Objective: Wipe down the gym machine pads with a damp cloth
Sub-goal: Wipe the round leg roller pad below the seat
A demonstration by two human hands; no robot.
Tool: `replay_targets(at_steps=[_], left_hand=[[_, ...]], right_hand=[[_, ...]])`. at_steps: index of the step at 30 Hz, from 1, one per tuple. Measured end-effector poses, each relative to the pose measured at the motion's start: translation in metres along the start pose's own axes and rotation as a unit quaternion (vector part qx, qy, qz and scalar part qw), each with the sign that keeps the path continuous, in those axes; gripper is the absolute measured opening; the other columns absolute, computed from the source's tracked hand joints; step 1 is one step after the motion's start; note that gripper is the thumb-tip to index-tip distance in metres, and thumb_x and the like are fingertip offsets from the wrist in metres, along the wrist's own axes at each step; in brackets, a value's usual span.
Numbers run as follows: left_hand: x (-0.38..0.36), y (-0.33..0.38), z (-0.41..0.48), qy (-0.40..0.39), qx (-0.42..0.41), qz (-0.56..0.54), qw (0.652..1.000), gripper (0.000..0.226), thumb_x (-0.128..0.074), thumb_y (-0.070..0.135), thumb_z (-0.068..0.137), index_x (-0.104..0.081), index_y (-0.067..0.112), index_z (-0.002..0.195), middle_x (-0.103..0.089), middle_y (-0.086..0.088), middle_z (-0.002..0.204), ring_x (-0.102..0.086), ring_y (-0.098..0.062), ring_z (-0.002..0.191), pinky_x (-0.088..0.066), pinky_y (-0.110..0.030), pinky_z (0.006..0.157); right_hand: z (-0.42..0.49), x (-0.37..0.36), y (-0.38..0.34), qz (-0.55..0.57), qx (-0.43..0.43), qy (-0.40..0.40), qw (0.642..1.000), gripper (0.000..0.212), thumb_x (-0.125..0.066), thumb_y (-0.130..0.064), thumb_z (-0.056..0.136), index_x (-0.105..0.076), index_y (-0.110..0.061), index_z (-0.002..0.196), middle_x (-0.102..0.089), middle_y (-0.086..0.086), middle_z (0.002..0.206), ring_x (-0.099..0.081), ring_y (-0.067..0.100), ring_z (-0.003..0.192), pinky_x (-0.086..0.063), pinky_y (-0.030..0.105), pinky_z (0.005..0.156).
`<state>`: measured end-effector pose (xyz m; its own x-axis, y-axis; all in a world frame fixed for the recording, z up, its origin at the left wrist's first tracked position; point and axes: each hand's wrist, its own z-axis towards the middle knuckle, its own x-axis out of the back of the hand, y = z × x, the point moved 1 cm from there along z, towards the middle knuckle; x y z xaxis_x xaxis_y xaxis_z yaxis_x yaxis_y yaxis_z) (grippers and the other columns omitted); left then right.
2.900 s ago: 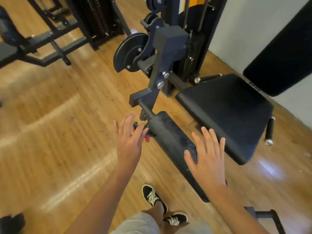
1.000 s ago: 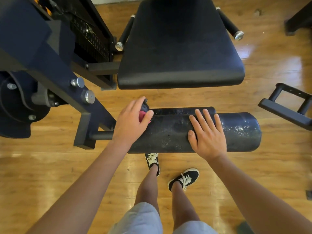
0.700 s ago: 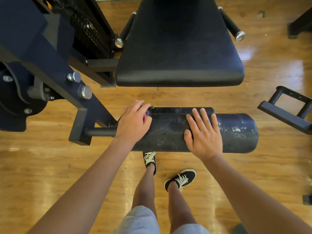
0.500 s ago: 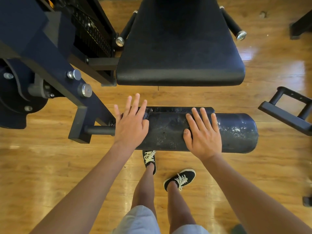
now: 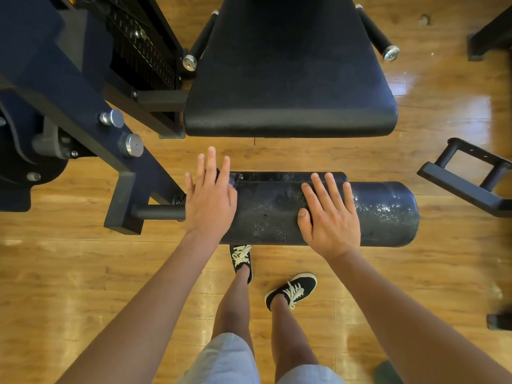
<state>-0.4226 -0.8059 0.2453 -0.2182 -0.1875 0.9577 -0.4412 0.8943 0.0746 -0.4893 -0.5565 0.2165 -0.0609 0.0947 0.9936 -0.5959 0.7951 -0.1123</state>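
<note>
Both hands were on the roller and both were empty. The left hand [image 5: 210,195] lay over the near-left end of the roller pad [image 5: 268,214], fingers straight and fanned, the tips reaching past the pad's far edge. The right hand [image 5: 329,217] was pressed flat on top, palm down, fingers together, thumb tucked along the side. Nothing was gripped by either one.

The roller pad ran crossways right in front of the person, carried on a bar [image 5: 158,212] at its left end, with the seat pad [image 5: 291,79] just beyond it and apart from it. No cloth was anywhere in view, so by my reading the wiping proper had not begun; this looked like sizing up the pad.

How to do it well? Get the damp cloth into one hand first. A roller like this would likely spin on its bar, so the other hand should keep it steady, flat on top as the right one was. Long strokes from one end to the other, then turn the pad a little and go again until the underside has come round. The pale flecks [image 5: 385,209] towards the right end looked like the spot wanting extra passes. The seat pad, broad and flat, should be the easier job after.
</note>
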Motion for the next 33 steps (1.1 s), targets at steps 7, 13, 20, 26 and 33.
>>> replay_targets(at_steps=[7,13,20,26,33], left_hand=[[0.005,0.022,-0.004,-0.014,0.002,-0.051,0.999,0.059,-0.025,0.031,0.105,-0.019,0.018,0.163,-0.001,-0.011,0.172,-0.004,-0.032,0.158,-0.011,-0.051,0.126],[0.004,0.034,-0.011,-0.011,0.011,-0.026,1.000,0.061,-0.023,0.033,0.105,-0.014,0.021,0.164,0.001,-0.008,0.172,-0.003,-0.029,0.158,-0.005,-0.057,0.124],[0.004,0.017,-0.012,0.012,0.073,-0.024,0.997,0.060,-0.031,0.029,0.105,-0.021,0.020,0.163,-0.006,-0.011,0.172,-0.008,-0.033,0.158,-0.008,-0.058,0.124],[-0.003,0.059,-0.010,0.001,-0.008,-0.028,1.000,0.059,-0.027,0.032,0.105,-0.022,0.021,0.163,-0.011,-0.008,0.171,-0.009,-0.029,0.158,-0.007,-0.053,0.125],[0.003,0.016,0.001,-0.007,0.062,-0.008,0.998,0.057,-0.032,0.029,0.108,-0.021,0.020,0.163,-0.011,-0.009,0.171,-0.008,-0.029,0.158,-0.003,-0.055,0.125]], right_hand=[[0.000,-0.001,0.000,0.003,0.002,0.000,1.000,0.058,-0.023,-0.044,0.107,-0.049,-0.012,0.149,-0.043,0.012,0.159,-0.027,0.034,0.153,-0.010,0.053,0.127],[0.000,-0.001,0.000,-0.004,0.003,-0.010,1.000,0.059,-0.021,-0.045,0.107,-0.046,-0.013,0.150,-0.040,0.012,0.161,-0.025,0.034,0.154,-0.007,0.053,0.128],[0.001,0.001,-0.001,-0.002,-0.001,-0.011,1.000,0.059,-0.021,-0.044,0.106,-0.048,-0.013,0.149,-0.041,0.012,0.161,-0.026,0.034,0.154,-0.008,0.053,0.127],[0.000,0.001,-0.001,0.001,0.001,-0.010,1.000,0.058,-0.024,-0.043,0.106,-0.050,-0.012,0.148,-0.042,0.012,0.160,-0.028,0.035,0.153,-0.010,0.054,0.127],[0.000,0.002,-0.001,-0.001,0.001,-0.010,1.000,0.058,-0.023,-0.043,0.106,-0.051,-0.012,0.148,-0.042,0.012,0.160,-0.027,0.034,0.153,-0.011,0.054,0.127]])
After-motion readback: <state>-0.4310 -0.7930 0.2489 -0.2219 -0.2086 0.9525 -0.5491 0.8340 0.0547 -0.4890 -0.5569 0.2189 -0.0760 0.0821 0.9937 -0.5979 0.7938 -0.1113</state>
